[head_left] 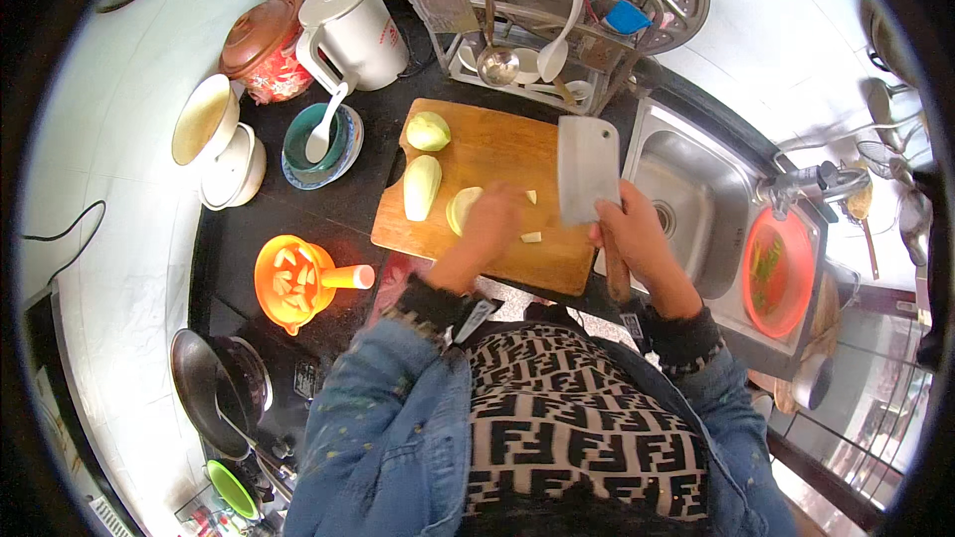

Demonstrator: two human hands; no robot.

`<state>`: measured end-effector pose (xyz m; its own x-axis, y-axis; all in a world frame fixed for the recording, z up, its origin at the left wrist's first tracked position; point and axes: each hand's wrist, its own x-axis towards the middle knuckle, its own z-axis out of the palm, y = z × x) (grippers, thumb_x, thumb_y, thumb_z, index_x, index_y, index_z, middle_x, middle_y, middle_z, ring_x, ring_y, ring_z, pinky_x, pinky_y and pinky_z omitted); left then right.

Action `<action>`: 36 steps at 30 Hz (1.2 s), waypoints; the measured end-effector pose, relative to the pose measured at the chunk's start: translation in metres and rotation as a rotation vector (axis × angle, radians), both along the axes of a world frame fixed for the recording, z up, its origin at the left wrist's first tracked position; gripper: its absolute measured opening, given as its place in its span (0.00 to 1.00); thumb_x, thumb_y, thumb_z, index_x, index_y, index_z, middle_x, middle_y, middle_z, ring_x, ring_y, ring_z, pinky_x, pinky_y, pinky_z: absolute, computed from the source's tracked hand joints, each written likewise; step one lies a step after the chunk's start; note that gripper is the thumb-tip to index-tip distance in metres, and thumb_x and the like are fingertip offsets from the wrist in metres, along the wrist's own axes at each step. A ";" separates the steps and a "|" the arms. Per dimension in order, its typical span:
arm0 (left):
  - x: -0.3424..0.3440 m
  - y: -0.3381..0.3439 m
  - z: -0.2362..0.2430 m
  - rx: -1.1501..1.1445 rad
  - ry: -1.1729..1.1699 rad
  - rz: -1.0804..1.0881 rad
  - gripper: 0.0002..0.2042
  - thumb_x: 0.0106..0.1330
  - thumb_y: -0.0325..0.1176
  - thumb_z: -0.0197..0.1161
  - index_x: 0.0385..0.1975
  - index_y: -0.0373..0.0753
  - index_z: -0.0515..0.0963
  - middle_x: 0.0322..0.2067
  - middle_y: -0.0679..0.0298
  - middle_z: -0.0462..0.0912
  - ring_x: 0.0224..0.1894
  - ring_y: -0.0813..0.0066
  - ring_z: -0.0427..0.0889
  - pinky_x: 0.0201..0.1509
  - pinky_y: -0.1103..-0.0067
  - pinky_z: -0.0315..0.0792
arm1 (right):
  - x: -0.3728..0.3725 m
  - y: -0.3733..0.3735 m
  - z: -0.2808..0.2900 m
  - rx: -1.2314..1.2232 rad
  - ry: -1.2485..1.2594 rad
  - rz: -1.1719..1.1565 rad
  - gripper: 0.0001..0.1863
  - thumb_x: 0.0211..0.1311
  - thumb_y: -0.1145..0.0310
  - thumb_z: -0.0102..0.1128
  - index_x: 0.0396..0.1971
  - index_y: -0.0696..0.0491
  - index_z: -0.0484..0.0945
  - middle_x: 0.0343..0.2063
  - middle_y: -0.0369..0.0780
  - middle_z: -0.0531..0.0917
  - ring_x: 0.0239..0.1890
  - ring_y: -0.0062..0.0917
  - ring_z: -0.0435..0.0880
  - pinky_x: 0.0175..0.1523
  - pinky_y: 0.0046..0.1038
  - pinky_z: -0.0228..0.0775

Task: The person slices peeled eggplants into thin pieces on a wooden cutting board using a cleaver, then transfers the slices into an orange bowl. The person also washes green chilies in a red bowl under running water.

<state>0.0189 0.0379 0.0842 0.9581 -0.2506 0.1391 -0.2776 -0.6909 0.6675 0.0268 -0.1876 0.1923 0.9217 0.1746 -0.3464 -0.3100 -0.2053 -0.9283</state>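
Note:
My right hand (642, 239) grips a cleaver (589, 171) by its wooden handle, the broad blade raised over the right end of the wooden cutting board (487, 139). My left hand (487, 234) is low over the board's middle, its fingers smeared by motion. Beside it lies a cut pale green vegetable piece (462, 209), partly hidden by the hand. Small cut bits (531, 237) rest between the hand and the blade. Farther left on the board are a long peeled pale green piece (422, 188) and a rounder one (429, 130).
An orange dipper (267, 283) with cut pieces stands left, above a wok (204, 388). A green bowl with a spoon (295, 139), a white kettle (350, 35) and a dish rack (537, 10) are behind. Right is a steel sink (686, 169) with a red basin (782, 303).

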 end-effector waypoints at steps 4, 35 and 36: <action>0.029 -0.056 -0.032 0.372 0.048 -0.078 0.18 0.56 0.34 0.63 0.44 0.32 0.73 0.43 0.50 0.75 0.47 0.51 0.74 0.48 0.62 0.70 | -0.020 -0.037 -0.006 -0.063 0.087 -0.073 0.11 0.64 0.71 0.47 0.43 0.59 0.70 0.26 0.36 0.76 0.21 0.18 0.75 0.25 0.20 0.68; -0.035 0.053 0.033 -0.410 -0.185 0.220 0.07 0.47 0.24 0.62 0.28 0.40 0.76 0.32 0.57 0.74 0.38 0.58 0.75 0.40 0.68 0.69 | -0.016 0.006 -0.031 -0.012 0.039 0.117 0.13 0.62 0.72 0.47 0.46 0.59 0.70 0.31 0.38 0.77 0.21 0.18 0.74 0.26 0.20 0.68; -0.041 0.089 0.043 -0.259 -0.363 0.346 0.09 0.48 0.24 0.63 0.30 0.40 0.77 0.33 0.58 0.76 0.37 0.59 0.76 0.41 0.69 0.70 | -0.015 0.008 -0.032 -0.069 -0.007 0.144 0.13 0.62 0.72 0.47 0.46 0.59 0.70 0.30 0.37 0.77 0.22 0.18 0.74 0.26 0.20 0.68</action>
